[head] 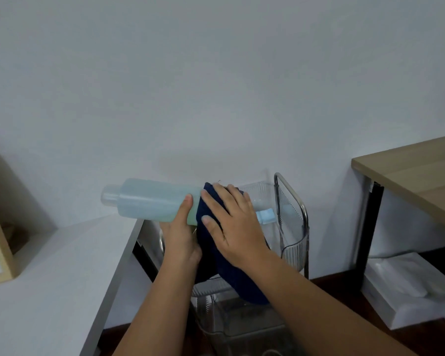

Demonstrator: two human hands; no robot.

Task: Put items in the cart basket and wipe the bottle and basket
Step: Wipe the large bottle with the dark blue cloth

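Two bare forearms come in from the bottom edge, elbows cut off. The left hand (pixel 181 240) grips the bottle (pixel 149 201) from underneath, thumb up its side, holding it sideways in the air over the clear cart basket (pixel 292 222). The right hand (pixel 231 222) lies flat, fingers spread, pressing a dark blue cloth (pixel 231 278) onto the bottle's right half, so that end is hidden. The cloth hangs down and hides a lot of the basket. Something pale blue (pixel 266 217) peeks out past the knuckles, can't tell what. White counter (pixel 49 278) left, wooden table (pixel 416 173) right, both cropped.
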